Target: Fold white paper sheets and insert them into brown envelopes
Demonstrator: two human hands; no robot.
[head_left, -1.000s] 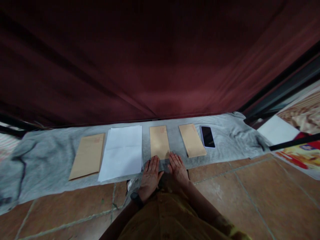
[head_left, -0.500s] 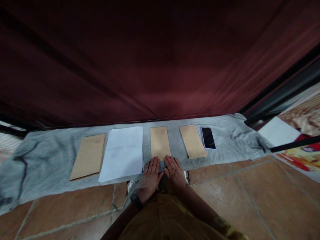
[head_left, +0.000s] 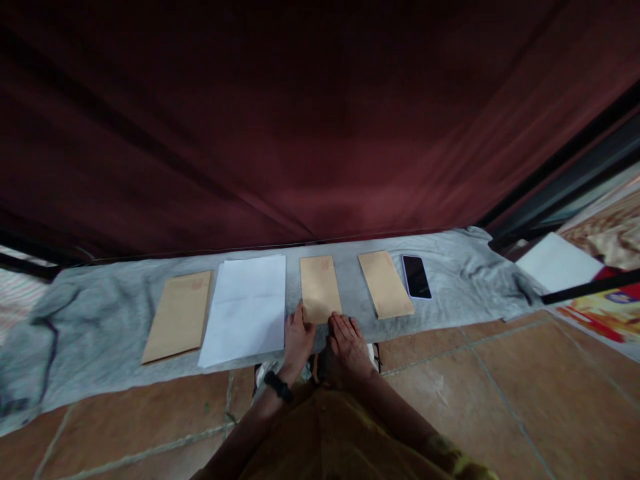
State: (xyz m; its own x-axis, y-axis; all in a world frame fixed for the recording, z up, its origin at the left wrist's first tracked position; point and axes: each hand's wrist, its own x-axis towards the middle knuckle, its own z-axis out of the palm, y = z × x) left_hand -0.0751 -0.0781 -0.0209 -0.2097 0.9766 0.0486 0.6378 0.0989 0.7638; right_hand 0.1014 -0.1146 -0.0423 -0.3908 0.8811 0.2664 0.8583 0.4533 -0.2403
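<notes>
Dark red curtain fabric (head_left: pixel 320 133) is hanging across the whole far side, and below it a long grey cloth (head_left: pixel 100 320) is lying spread out on a terracotta tiled floor (head_left: pixel 475 400). On the cloth, from left to right, a flat brown paper envelope (head_left: pixel 176 317), a stack of plain white paper sheets (head_left: pixel 246 310), a narrower brown envelope in the middle (head_left: pixel 319 285), another brown envelope angled a bit (head_left: pixel 385 283) and a black smartphone with a pale rim (head_left: pixel 416 276) are all sitting side by side, not touching each other. The person is kneeling at the near edge, and both hands are working at that middle envelope. Their left hand (head_left: pixel 297 337), with a black band on the wrist (head_left: pixel 279 385), is resting against the envelope's near left corner with the fingers pressed together; honestly can't tell if it's gripping the edge or just touching it. Their right hand (head_left: pixel 350 341) is lying flat, palm down, on the cloth, fingers slightly spread, with the tips touching the envelope's near right corner. Way off to the right, a loose white sheet (head_left: pixel 557 261) and some colourful printed material (head_left: pixel 603 313) are lying beyond the cloth.
</notes>
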